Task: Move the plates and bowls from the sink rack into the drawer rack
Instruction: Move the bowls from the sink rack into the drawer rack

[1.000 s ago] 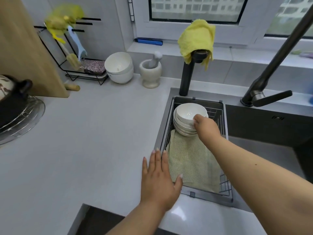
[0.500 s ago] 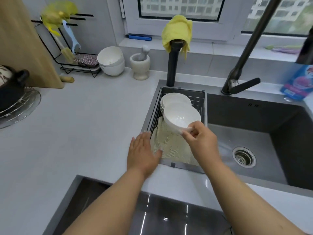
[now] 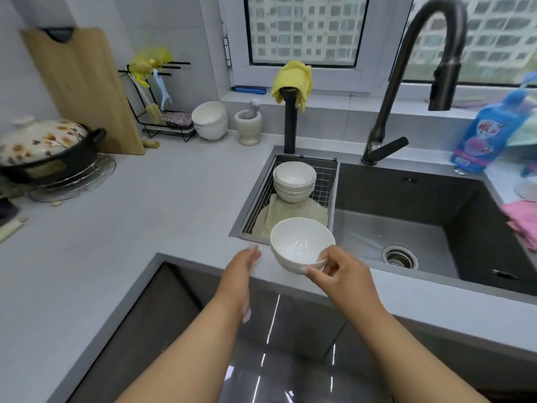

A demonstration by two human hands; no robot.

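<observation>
carried bowl: a white bowl point(image 3: 302, 245) was held upright in the air above the counter's front edge, just in front of the sink rack point(image 3: 327, 187).
right hand: the right hand point(image 3: 343, 276) pinched the bowl's near rim, thumb on the rim and fingers curled beneath.
left hand: the left hand point(image 3: 241, 271) was beside the bowl with fingers nearly straight, holding nothing; contact with the bowl could not be confirmed.
remaining stock: a stack of white bowls point(image 3: 294, 181) stood at the far end of the sink rack, on a green cloth point(image 3: 290, 215).
plates: none were visible in the rack.
drawer rack: not in view; only dark glossy cabinet fronts point(image 3: 261, 344) showed below the counter.
handling judgement: the bowl appeared glazed ceramic, rigid, smooth, breakable and fairly light; possibly slippery.
hold advice: a one-sided rim pinch looked marginal; support from the free hand under the base would be safer.
</observation>
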